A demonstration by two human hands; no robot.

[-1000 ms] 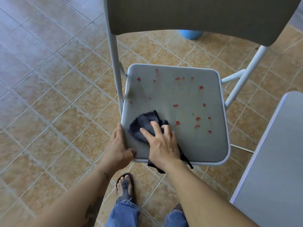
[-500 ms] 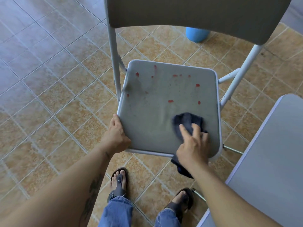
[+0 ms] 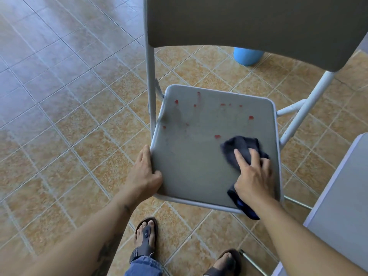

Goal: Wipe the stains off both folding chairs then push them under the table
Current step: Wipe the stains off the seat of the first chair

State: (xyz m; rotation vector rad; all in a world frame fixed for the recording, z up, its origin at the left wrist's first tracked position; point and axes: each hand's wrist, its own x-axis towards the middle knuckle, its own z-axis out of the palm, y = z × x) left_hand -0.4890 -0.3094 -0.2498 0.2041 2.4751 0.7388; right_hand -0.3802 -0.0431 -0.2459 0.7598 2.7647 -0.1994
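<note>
Tan tiled floor [image 3: 69,120] — left hand [image 3: 144,176] grips chair seat [image 3: 191,162], right hand [image 3: 253,178] presses cloth [image 3: 242,148].

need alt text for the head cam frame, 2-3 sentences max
A person's right hand presses a dark cloth onto the near right of a grey folding chair seat, while the left hand grips the seat's near left corner. Red stains dot the far half of the seat. A grey table edge shows at right, over a tiled floor.
</note>
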